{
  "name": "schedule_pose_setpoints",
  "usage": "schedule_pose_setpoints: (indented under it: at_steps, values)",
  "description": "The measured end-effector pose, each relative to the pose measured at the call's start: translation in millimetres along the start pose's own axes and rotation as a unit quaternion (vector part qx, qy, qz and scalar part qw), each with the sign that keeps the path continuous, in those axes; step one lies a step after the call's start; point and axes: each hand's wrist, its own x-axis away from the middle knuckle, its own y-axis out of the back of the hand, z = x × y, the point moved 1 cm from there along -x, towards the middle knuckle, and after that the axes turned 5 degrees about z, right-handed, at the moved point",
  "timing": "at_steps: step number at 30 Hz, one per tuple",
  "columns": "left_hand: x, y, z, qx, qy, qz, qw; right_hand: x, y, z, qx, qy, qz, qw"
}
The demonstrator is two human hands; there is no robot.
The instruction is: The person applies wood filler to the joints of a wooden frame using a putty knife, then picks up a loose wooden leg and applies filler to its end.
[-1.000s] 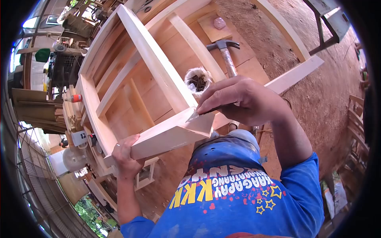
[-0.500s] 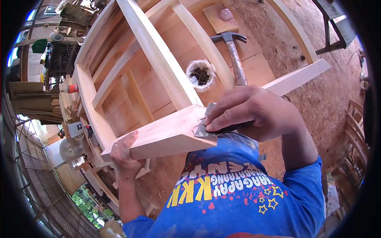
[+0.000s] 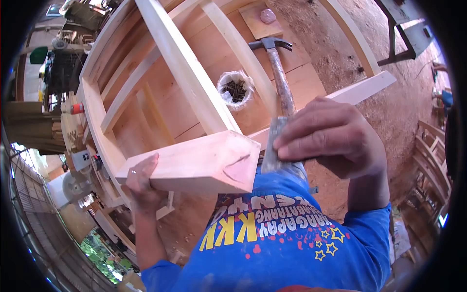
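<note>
A thick pale wooden post lies across the frame's near edge, with pinkish filler smeared in a mark on its right end. Around its left end my left hand is wrapped, fingers on the upper face. My right hand pinches a flat grey metal scraper, which stands a little to the right of the post's end, not touching it. Just beyond that hand lies a claw hammer on the wooden panel. A white-rimmed container of nails sits left of the hammer.
The wooden frame with curved slats spreads ahead. On a small board at the top rests a pinkish lump. An electric fan and stacked timber are at the left. Curved wooden pieces stand at the right.
My right hand has drawn the scraper off the post's end, to the right. The post's end face has turned more into view, showing the filler mark.
</note>
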Motion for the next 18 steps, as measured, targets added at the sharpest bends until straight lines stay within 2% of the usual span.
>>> schedule_pose_setpoints:
  at_steps: [6,9,13,18]
  values:
    - [1.4,2.0,12.9,-0.003,0.016,-0.007,1.000,-16.2,-22.5,-25.9,-0.023,-0.056,-0.015,0.998]
    - [7.0,-16.9,23.8,-0.002,0.039,-0.027,0.999,-21.3,-10.1,-39.4,0.146,-0.109,-0.068,0.981]
    - [11.0,-36.1,31.1,-0.017,0.069,-0.032,0.997,-35.3,28.6,-56.0,0.344,-0.157,-0.099,0.920]
    - [2.2,-37.7,37.0,0.035,0.046,-0.045,0.997,-52.2,76.7,-134.4,0.464,-0.281,-0.055,0.838]
